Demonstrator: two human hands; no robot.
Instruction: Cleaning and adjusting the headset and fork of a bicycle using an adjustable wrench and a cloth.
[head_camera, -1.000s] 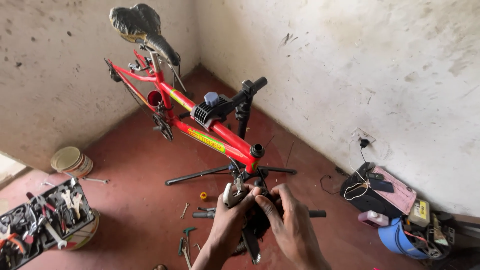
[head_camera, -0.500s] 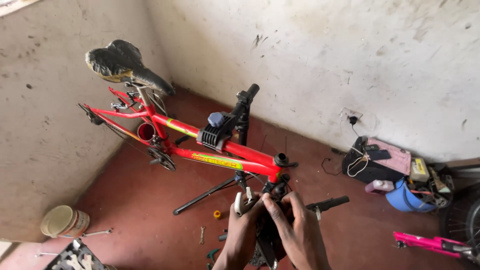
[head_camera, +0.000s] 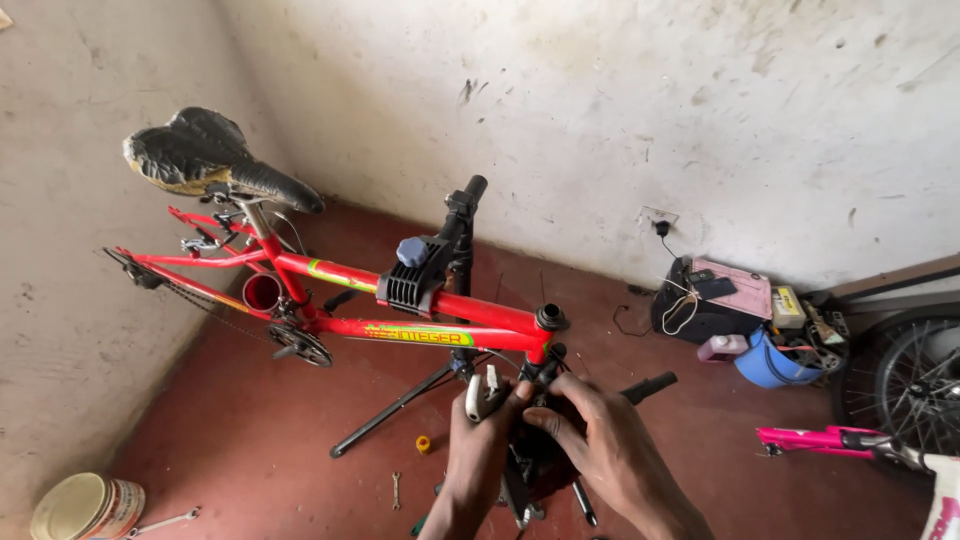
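Note:
A red bicycle frame with a worn black saddle is clamped in a black repair stand. Just below the frame's head tube, both of my hands work on a dark part. My left hand grips it beside a silver lever-like piece. My right hand is wrapped over the dark part from the right. A black handlebar grip sticks out to the right of my hands. The part itself is mostly hidden by my fingers.
The repair stand's legs spread over the red floor. A small wrench and a yellow piece lie near them. A paint tin stands at the bottom left. A black bag, blue tub, wheel and pink frame are at the right.
The view has swung to the right and slightly up: the tool tray has left the picture and the wheel and pink frame have come in. My hands stay on the part under the head tube.

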